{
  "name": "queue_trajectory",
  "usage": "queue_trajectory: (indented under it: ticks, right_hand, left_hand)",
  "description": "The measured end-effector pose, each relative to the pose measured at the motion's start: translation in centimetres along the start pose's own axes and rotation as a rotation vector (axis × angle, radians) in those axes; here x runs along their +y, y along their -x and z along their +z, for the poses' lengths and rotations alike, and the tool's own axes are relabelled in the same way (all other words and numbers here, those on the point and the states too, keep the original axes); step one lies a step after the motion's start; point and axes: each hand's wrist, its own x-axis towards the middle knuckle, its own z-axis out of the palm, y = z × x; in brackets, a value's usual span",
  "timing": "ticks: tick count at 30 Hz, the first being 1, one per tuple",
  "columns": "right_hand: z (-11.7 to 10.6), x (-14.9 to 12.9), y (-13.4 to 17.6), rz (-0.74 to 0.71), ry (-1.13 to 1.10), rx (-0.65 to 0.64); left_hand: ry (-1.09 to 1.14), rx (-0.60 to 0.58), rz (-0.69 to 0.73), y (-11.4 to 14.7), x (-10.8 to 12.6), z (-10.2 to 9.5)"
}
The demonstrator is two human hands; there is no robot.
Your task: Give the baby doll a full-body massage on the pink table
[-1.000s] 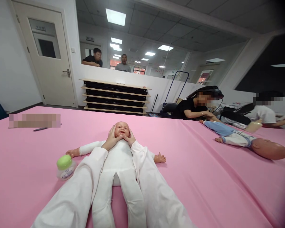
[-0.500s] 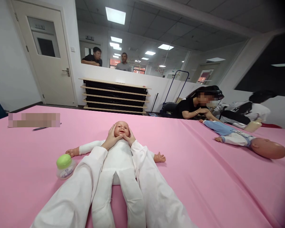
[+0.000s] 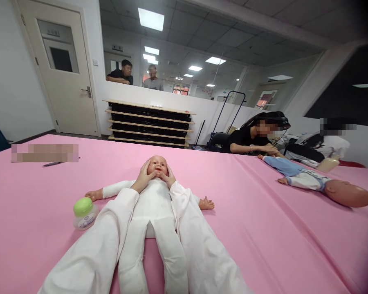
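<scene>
A baby doll (image 3: 153, 201) with a white cloth body lies on its back, its head away from me and its arms spread out. My left hand (image 3: 144, 177) cups one side of the doll's head, fingers along the cheek and temple. On the other side my right hand (image 3: 169, 175) holds the head in the same way. Both thumbs rest low on the face, near the mouth and chin, slightly apart. A clear jar with a green lid (image 3: 84, 213) stands by my left forearm, close to the doll's hand.
A pink cloth (image 3: 239, 228) covers the table. A second doll in blue and white (image 3: 306, 175) lies at the right, near a bottle (image 3: 328, 163). A dark pen-like object (image 3: 53, 163) is at the far left. Two people sit beyond the table; two more stand behind glass.
My thumbs have slid apart and slightly up from the doll's chin, while my fingers stay at its head. A seated person's arms have shifted; one person behind the glass has moved left.
</scene>
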Motion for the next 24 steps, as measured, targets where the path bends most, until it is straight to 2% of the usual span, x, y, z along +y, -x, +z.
queue_trajectory:
  ticks: [5, 10, 14, 21, 24]
  right_hand:
    - [0.2, -0.5, 0.8, -0.042, 0.075, 0.012]
    - [-0.2, -0.2, 0.2, 0.067, -0.063, -0.031]
    - [-0.3, -0.2, -0.3, 0.052, -0.13, -0.009]
    - [0.1, -0.6, 0.7, -0.032, 0.082, 0.033]
    - [0.1, -0.5, 0.7, -0.037, 0.073, 0.031]
  left_hand:
    - [-0.083, 0.009, 0.013, 0.5, 0.7, 0.0]
    - [-0.003, 0.027, 0.014, -0.1, -0.3, -0.1]
    - [0.08, 0.011, -0.024, -0.3, -0.5, -0.2]
    - [-0.081, 0.01, 0.026, 0.4, 0.9, -0.1]
    - [-0.089, 0.013, 0.028, 0.4, 0.7, 0.0]
